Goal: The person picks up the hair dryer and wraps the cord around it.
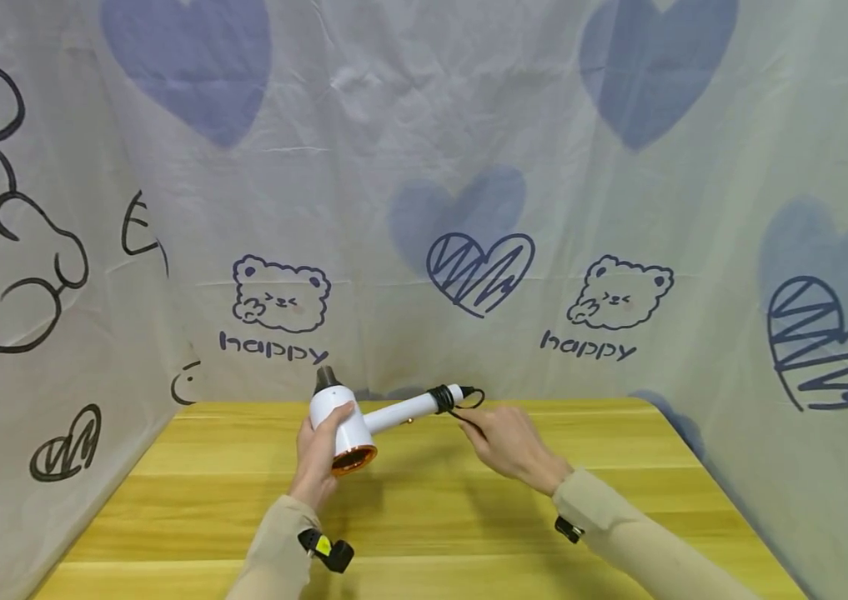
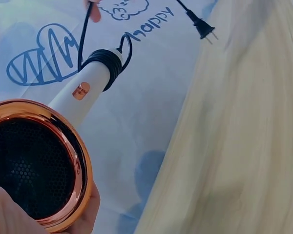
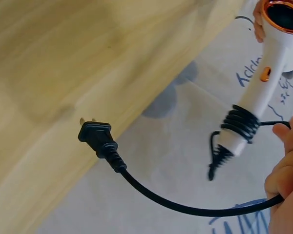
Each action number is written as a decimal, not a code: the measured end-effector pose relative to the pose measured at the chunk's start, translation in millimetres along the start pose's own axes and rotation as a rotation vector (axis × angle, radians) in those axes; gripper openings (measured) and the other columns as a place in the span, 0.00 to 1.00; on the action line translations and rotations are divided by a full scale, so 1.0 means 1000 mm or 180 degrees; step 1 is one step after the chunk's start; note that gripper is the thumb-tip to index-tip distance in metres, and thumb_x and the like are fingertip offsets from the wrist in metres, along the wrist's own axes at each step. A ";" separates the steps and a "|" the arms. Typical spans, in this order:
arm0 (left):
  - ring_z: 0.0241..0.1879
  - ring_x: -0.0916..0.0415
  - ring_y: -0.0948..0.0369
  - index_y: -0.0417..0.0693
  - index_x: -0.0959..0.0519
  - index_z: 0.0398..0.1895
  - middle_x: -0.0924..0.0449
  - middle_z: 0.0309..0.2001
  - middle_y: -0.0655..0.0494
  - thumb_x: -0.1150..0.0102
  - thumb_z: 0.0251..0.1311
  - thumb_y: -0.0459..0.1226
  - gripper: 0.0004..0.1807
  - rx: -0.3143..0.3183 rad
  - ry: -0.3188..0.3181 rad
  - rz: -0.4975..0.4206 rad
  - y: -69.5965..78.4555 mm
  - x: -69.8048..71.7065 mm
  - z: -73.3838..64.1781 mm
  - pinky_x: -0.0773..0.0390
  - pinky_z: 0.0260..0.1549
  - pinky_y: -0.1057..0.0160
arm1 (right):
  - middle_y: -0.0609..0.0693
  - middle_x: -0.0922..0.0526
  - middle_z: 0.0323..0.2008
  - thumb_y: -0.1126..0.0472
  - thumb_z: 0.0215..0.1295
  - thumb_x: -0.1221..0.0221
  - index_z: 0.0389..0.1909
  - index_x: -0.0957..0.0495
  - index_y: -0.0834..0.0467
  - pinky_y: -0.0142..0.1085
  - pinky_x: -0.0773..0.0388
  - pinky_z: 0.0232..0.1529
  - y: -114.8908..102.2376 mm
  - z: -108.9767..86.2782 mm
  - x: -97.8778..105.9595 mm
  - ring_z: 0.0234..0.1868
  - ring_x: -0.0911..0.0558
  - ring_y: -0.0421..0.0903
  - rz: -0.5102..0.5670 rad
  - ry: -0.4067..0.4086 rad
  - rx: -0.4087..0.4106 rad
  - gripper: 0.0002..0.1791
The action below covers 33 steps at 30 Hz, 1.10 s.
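Observation:
A white hair dryer (image 1: 393,414) with a copper-coloured rear ring (image 2: 80,161) is held above the table. My left hand (image 1: 314,454) grips its barrel, the thumb across the top. The handle points right, and several turns of black cord (image 3: 240,123) are wound round its end. My right hand (image 1: 509,442) holds the cord just beyond the handle, fingers curled round it. From that hand a length of cord runs to a two-pin plug (image 3: 98,139), which hangs free in the right wrist view. A dark nozzle (image 1: 326,377) tops the barrel.
The wooden table (image 1: 206,500) lies beneath both hands. Pale cloth (image 1: 424,108) printed with hearts and bears hangs behind it and on both sides. A small black camera (image 1: 326,550) is strapped to the left wrist, another device (image 1: 569,529) to the right.

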<state>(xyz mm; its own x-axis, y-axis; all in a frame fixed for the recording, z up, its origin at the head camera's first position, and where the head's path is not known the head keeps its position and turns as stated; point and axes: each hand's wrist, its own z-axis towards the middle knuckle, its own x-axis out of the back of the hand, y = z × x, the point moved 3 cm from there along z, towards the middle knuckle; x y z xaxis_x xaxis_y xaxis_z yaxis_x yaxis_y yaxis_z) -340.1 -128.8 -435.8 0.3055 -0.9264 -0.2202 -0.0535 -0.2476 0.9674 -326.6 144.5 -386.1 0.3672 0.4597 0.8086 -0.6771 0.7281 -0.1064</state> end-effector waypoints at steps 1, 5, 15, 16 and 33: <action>0.43 0.25 0.56 0.45 0.44 0.71 0.32 0.57 0.43 0.34 0.56 0.54 0.46 0.0034 -0.0012 -0.0049 -0.001 0.001 0.001 0.19 0.37 0.62 | 0.36 0.33 0.13 0.59 0.69 0.41 0.47 0.14 0.53 0.24 0.48 0.14 0.001 -0.002 -0.002 0.12 0.45 0.30 0.0027 0.0005 -0.0008 0.11; 0.42 0.25 0.57 0.46 0.44 0.70 0.30 0.55 0.45 0.35 0.56 0.55 0.45 0.0142 0.0001 -0.0250 -0.004 0.005 0.005 0.19 0.38 0.62 | 0.35 0.36 0.13 0.60 0.69 0.42 0.47 0.15 0.53 0.23 0.48 0.15 0.004 -0.009 -0.007 0.13 0.46 0.29 0.0173 0.0020 -0.0043 0.11; 0.39 0.23 0.61 0.44 0.40 0.65 0.27 0.48 0.52 0.35 0.57 0.54 0.40 0.0399 -0.0132 -0.0828 -0.007 0.010 0.010 0.18 0.40 0.64 | 0.47 0.13 0.31 0.61 0.71 0.45 0.57 0.21 0.59 0.28 0.28 0.23 0.011 -0.034 -0.025 0.17 0.35 0.30 0.0258 -0.0295 -0.0112 0.17; 0.40 0.23 0.61 0.45 0.40 0.64 0.28 0.48 0.52 0.36 0.58 0.54 0.39 0.0425 -0.0174 -0.0883 -0.007 0.010 0.010 0.18 0.40 0.64 | 0.49 0.12 0.36 0.61 0.72 0.46 0.59 0.22 0.59 0.29 0.25 0.26 0.013 -0.036 -0.026 0.19 0.33 0.30 0.0264 -0.0329 -0.0162 0.17; 0.40 0.26 0.62 0.55 0.43 0.58 0.34 0.50 0.55 0.49 0.68 0.51 0.23 0.0721 -0.0883 -0.1680 0.005 0.011 0.010 0.20 0.40 0.67 | 0.52 0.18 0.57 0.62 0.74 0.50 0.67 0.29 0.53 0.44 0.19 0.54 0.060 -0.073 -0.051 0.51 0.15 0.50 0.0327 -0.0580 -0.0356 0.22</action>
<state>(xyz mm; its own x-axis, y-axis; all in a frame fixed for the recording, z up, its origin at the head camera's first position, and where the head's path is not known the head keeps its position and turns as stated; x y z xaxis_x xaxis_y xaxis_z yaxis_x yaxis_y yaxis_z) -346.5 -142.7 -434.4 0.0899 -0.6947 -0.7136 -0.1721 -0.7166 0.6760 -339.7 202.0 -476.5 0.1718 0.4422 0.8803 -0.6263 0.7388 -0.2489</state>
